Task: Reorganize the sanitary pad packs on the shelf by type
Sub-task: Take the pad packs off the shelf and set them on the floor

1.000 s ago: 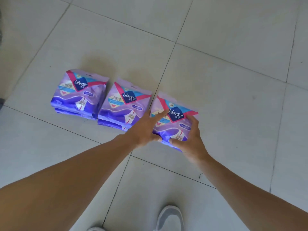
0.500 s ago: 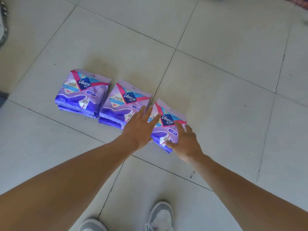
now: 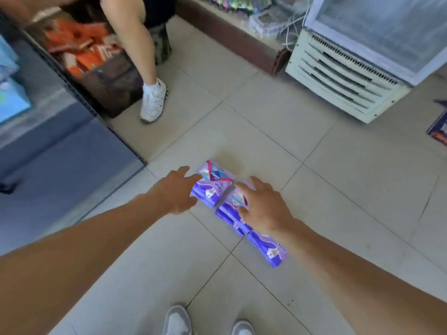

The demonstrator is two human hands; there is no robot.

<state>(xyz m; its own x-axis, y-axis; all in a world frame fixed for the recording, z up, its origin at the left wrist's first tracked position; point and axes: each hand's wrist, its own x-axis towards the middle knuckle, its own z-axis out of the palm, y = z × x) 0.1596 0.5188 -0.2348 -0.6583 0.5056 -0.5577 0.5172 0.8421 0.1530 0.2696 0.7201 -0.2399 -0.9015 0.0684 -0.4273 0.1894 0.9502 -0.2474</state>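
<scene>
Packs (image 3: 212, 187) lie between both hands' spread fingers (image 3: 191, 177).

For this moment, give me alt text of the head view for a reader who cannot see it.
Seen from above, a person's left hand and right hand, fingers spread, reach down over a row of purple pad packs lying on a tiled floor. Another person's leg and white shoe stand beside a shelf, with a white cooler at upper right.
</scene>
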